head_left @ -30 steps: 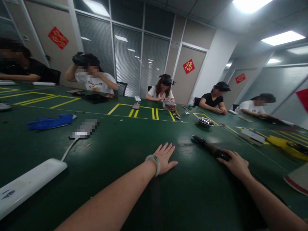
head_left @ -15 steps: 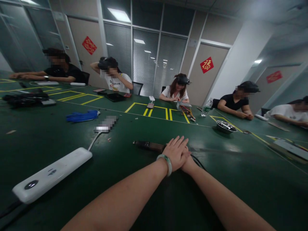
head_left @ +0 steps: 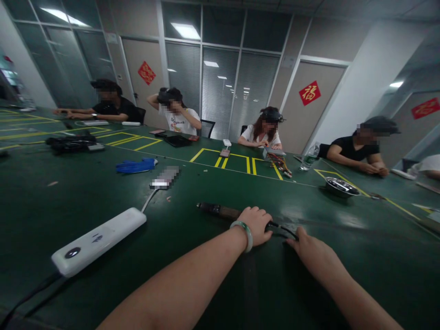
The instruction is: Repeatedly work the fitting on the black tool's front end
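We hold a dark tool [head_left: 220, 211] on the green counter [head_left: 62, 197].

From the left, a white power strip [head_left: 98, 240] lies well apart from the tool. The tool rests flat on the counter near the middle, its tip pointing left. Our left hand [head_left: 257, 224], a pale bracelet [head_left: 242, 233] at the wrist, is curled closed over the tool's handle. A black cord [head_left: 283, 226] runs right to our right hand [head_left: 311, 250], whose fingertips touch it. We cannot tell whether that hand grips. A metal bowl [head_left: 338, 187] sits farther right.

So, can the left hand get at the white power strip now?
Probably yes. Only bare table lies between the left hand and the power strip, but its fingers are closed on the dark tool, so it must let go first.
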A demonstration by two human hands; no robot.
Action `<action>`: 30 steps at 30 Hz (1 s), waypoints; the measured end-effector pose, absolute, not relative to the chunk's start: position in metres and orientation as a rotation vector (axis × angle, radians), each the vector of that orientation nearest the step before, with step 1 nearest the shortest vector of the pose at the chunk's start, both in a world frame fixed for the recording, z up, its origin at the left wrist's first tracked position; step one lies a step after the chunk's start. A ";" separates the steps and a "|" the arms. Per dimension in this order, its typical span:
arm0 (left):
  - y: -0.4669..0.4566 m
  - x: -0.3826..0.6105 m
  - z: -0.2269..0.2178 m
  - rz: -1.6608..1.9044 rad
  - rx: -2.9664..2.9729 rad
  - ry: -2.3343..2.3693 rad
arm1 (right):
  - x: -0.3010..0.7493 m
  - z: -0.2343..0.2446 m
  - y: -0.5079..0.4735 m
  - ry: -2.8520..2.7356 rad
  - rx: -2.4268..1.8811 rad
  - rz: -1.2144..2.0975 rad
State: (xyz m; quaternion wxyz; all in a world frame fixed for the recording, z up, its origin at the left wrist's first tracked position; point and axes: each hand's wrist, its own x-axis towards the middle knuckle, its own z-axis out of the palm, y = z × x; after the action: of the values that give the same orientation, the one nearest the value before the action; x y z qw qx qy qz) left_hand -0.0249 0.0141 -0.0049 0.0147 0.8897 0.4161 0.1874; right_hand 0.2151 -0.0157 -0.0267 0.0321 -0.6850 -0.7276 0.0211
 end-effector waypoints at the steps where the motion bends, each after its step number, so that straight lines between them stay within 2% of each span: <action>1: 0.015 -0.026 -0.004 0.567 2.774 1.293 | 0.218 -0.023 -0.009 -2.230 -2.110 0.091; 7: 0.016 -0.031 0.001 0.474 2.803 1.227 | 0.244 -0.008 0.031 -2.330 -1.801 0.314; 11: 0.015 -0.032 0.006 0.506 2.811 1.207 | 0.245 0.000 0.019 -2.361 -1.748 0.336; 19: 0.018 -0.027 0.002 0.577 2.852 1.254 | 0.228 0.029 -0.014 -2.544 -1.733 0.082; 30: 0.015 -0.019 0.000 0.568 2.913 1.286 | 0.195 0.031 -0.043 -2.337 -2.106 -0.282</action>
State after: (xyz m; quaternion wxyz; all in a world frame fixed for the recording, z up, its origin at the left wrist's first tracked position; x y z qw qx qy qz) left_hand -0.0190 0.0148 0.0003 -0.0465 0.8996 0.3972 0.1755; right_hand 0.1952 -0.0434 0.0311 -0.0085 -0.6668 -0.7398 -0.0894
